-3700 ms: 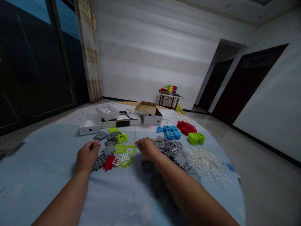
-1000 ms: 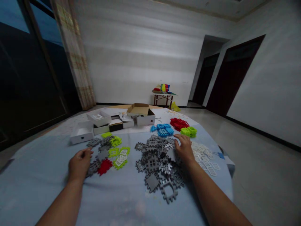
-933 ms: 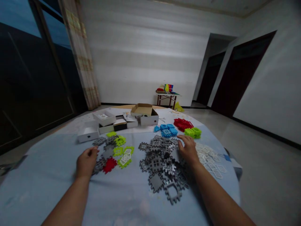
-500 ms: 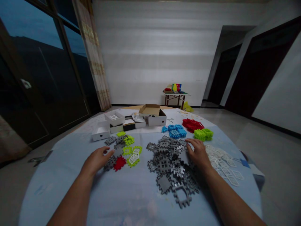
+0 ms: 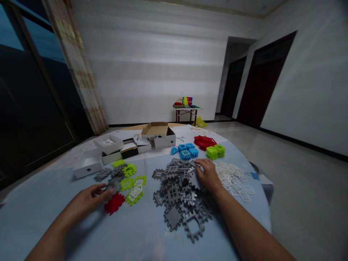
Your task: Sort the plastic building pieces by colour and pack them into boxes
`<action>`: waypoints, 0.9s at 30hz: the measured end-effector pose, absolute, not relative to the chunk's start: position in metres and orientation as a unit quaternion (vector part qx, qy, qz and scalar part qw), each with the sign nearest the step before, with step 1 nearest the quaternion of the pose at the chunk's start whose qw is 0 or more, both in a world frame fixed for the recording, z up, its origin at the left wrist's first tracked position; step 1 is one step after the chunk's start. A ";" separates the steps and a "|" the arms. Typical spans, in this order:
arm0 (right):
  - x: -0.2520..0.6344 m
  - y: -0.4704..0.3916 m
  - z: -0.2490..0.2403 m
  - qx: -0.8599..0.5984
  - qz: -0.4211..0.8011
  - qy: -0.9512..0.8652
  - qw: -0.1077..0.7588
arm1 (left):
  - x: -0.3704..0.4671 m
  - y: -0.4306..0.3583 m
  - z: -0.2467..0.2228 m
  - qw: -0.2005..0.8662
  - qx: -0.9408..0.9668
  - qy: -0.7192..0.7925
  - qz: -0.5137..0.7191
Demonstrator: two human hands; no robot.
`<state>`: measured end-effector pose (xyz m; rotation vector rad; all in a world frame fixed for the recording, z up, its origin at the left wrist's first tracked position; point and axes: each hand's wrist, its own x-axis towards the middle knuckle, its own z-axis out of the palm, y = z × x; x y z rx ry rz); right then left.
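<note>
My left hand is at the left, thumb and fingers apart. Its tips are beside a small group of interlocking toothed plastic tiles: grey tiles, a red tile and lime-green tiles. White open-frame pieces lie over some of the green ones. At the right edge of a large heap of grey tiles rests my right hand. Its fingers are loosely extended over the heap, and I make out no piece gripped in them. Part of the heap is hidden under that hand.
Behind the heap are blue tiles, red pieces and stacked lime-green tiles. White frame pieces spread to the right. Open white boxes and a larger cardboard box stand at the back of the round table.
The view has turned to the right, so everything on the table appears further left. My left hand has drawn slightly away from the left group; my right hand stays at the heap's edge.
</note>
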<state>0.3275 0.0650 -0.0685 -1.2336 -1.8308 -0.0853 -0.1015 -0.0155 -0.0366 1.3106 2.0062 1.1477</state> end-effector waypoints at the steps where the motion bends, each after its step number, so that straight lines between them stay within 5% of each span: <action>1: 0.326 0.064 -0.067 -0.496 -0.035 -0.740 0.452 | -0.093 -0.015 -0.032 0.271 0.464 0.719 0.441; 9: 0.287 0.037 -0.039 -0.391 0.014 -0.801 0.454 | 0.001 -0.028 -0.024 0.627 0.317 0.398 0.590; 21: 0.201 0.016 -0.021 -0.269 0.037 -0.902 0.335 | 0.024 -0.019 -0.046 0.661 0.290 0.392 0.571; 27: 0.230 0.033 -0.011 -0.310 0.039 -0.872 0.378 | 0.013 -0.014 -0.048 0.636 0.330 0.424 0.554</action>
